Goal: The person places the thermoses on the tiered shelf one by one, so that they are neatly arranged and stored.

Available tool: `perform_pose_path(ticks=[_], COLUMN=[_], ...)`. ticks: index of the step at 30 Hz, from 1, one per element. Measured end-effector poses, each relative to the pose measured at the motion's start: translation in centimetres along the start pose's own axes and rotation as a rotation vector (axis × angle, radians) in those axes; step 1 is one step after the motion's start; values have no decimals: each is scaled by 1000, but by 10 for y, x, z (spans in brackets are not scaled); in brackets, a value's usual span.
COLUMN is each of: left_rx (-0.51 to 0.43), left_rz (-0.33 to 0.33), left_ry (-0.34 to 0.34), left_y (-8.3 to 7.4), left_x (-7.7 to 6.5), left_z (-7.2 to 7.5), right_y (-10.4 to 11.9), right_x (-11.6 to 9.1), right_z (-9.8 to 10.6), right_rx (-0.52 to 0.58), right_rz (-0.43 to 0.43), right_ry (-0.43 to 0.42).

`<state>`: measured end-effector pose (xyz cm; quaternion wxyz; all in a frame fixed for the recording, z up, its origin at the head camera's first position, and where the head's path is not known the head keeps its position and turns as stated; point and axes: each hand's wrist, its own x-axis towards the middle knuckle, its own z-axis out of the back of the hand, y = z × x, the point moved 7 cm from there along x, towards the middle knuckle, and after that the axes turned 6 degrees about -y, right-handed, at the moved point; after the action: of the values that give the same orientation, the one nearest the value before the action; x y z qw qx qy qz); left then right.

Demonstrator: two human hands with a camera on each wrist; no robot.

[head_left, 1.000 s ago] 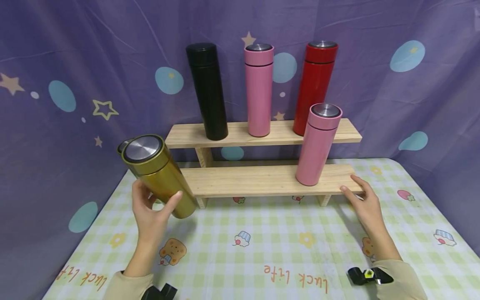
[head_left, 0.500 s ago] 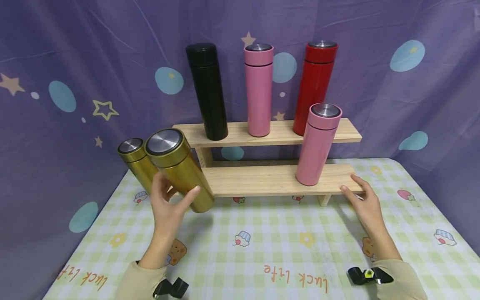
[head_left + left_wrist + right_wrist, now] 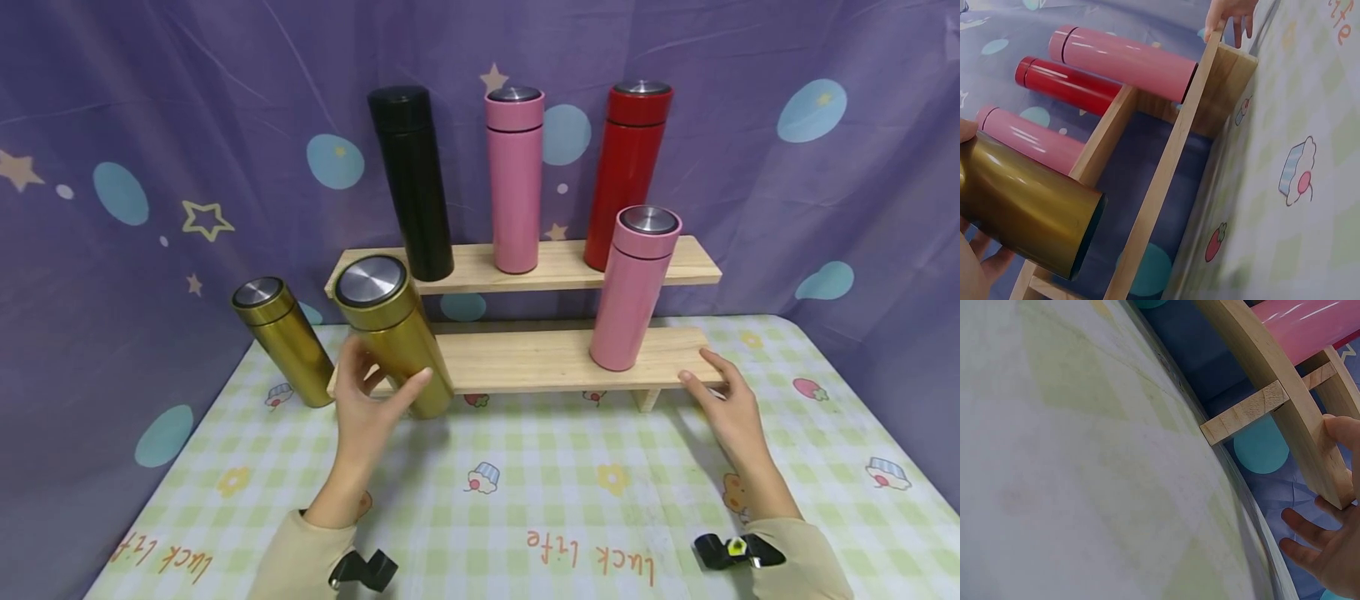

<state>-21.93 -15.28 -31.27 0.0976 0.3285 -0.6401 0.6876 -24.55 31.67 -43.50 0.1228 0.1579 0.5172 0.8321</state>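
A gold thermos with a steel-topped lid is gripped by my left hand, thumb on its right side. It tilts slightly, and its base overlaps the front left of the lower shelf board in the head view; the left wrist view shows its dark base off the board. My right hand pinches the right end of the wooden two-step shelf, its thumb against the board's front edge. A pink thermos stands on the right part of the lower board.
On the upper board stand a black thermos, another pink thermos and a red thermos. A second gold thermos stands on the checked tablecloth left of the shelf. A purple curtain hangs behind.
My left hand has carried the gold thermos rightward, from beside the shelf's left end to in front of the lower board, uncovering the second gold thermos. My right hand has stayed at the shelf's end.
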Motion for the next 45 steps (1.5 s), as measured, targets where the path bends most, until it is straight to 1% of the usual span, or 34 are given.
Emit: perform_pose_path(ticks=[7, 13, 20, 27, 33, 41, 45], left_rx=[-7, 14, 24, 2, -21, -43, -41], left_rz=[-17, 53, 88, 77, 71, 63, 85], left_ry=[34, 55, 101, 138, 173, 174, 174], left_y=[2, 8, 7, 1, -3, 0, 5], left_x=[-3, -4, -4, 1, 5, 9, 11], left_z=[-14, -24, -39, -56, -72, -89, -97], right_y=[-1, -2, -4, -4, -2, 1, 1], right_x=[-1, -2, -3, -3, -2, -1, -1], right_z=[2, 4, 6, 7, 7, 2, 0], right_rx=[-12, -18, -28, -5, -15, -5, -6], right_rz=[-2, -13, -17, -24, -12, 5, -4], right_ry=[-4, -7, -13, -7, -13, -8, -5])
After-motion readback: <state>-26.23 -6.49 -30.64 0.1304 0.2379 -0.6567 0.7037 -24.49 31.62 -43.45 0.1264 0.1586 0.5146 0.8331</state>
